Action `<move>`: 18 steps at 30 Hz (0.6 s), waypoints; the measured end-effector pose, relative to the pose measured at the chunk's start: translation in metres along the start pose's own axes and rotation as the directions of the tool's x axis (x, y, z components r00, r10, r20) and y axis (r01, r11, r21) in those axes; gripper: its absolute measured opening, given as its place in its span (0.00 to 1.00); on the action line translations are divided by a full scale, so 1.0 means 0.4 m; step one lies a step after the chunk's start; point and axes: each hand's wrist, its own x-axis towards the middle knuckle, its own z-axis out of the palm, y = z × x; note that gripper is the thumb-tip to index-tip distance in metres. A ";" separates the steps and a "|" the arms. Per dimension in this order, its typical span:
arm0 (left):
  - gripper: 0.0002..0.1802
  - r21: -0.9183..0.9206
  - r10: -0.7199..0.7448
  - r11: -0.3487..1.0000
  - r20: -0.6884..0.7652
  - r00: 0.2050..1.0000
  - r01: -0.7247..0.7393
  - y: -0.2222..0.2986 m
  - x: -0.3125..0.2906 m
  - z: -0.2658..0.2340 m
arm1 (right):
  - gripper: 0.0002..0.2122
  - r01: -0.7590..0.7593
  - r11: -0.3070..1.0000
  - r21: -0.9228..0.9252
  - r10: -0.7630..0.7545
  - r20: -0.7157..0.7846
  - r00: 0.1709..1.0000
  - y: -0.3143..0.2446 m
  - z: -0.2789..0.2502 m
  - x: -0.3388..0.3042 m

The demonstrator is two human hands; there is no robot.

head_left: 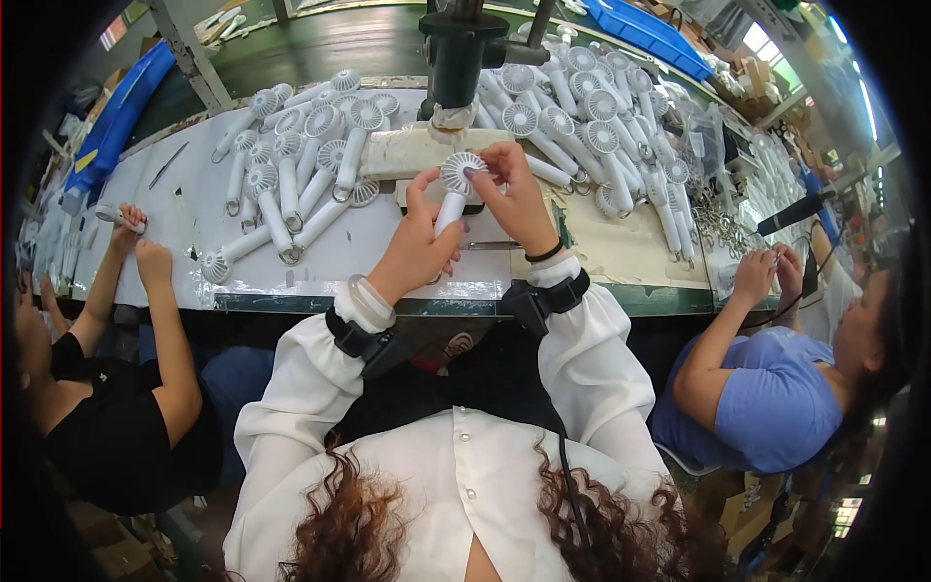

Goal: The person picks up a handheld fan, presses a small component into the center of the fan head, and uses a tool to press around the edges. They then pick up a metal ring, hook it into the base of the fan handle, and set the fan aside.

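Between my hands is a white handheld fan (450, 211) with a round slatted head and a straight handle. My left hand (421, 246) is wrapped round its handle. At the fan head, the fingers and thumb of my right hand (519, 202) grip the right side of the grille. Just beyond the fan head, the lower end of a dark green press (454, 73) comes down over a pale block (393, 153). More white handheld fans lie in a heap to the left (289, 179) and in a larger heap to the right (601, 121), many with metal rings at the handle ends.
A thin metal tool (169, 165) lies on the white-covered table at left. Blue bins stand at the far left (107, 126) and far right (650, 37). A pile of metal rings (720, 225) lies at right. Co-workers sit on both sides, the left one's hands (136, 233) holding a white part.
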 end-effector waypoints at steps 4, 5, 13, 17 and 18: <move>0.35 0.004 0.029 1.000 -0.048 0.998 -0.029 -0.014 0.027 0.014 | 0.09 0.147 0.932 -0.333 -0.176 -0.059 0.983 0.013 0.000 0.028; 0.35 0.010 0.033 0.999 -0.049 0.998 -0.033 -0.014 0.033 0.009 | 0.07 0.205 0.869 -0.451 -0.255 -0.053 0.965 0.009 0.005 0.034; 0.30 -0.103 -0.106 0.989 0.037 0.994 0.110 0.000 0.060 -0.034 | 0.06 0.327 0.805 -0.495 -0.406 -0.058 0.912 -0.006 0.029 0.032; 0.29 -0.105 -0.122 0.987 0.000 0.993 0.121 0.017 0.064 -0.038 | 0.10 0.436 0.757 -0.486 -0.474 0.052 0.879 -0.008 0.016 0.031; 0.29 -0.089 -0.135 0.987 -0.022 0.991 0.133 0.021 0.065 -0.038 | 0.10 0.435 0.757 -0.488 -0.472 0.051 0.880 -0.009 0.013 0.029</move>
